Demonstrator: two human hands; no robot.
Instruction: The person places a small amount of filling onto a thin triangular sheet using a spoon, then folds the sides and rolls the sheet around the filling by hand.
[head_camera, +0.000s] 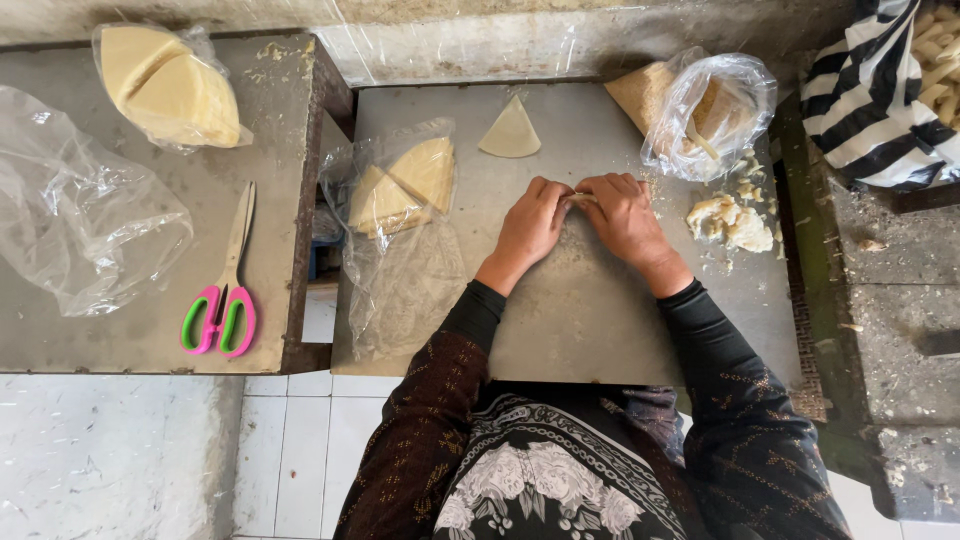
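Note:
My left hand and my right hand meet at the middle of a grey metal table. Both hands press and fold a small pale dough wrapper between their fingertips; most of it is hidden under the fingers. Just beyond my hands a single triangular wrapper lies flat. At my left, a stack of triangular wrappers rests on a clear plastic bag. A lump of pale filling sits by my right hand.
A clear bag holding more filling stands at the table's far right. On the left table lie pink-and-green scissors, a bagged stack of wrappers and an empty plastic bag. A striped bag of finished rolls sits far right.

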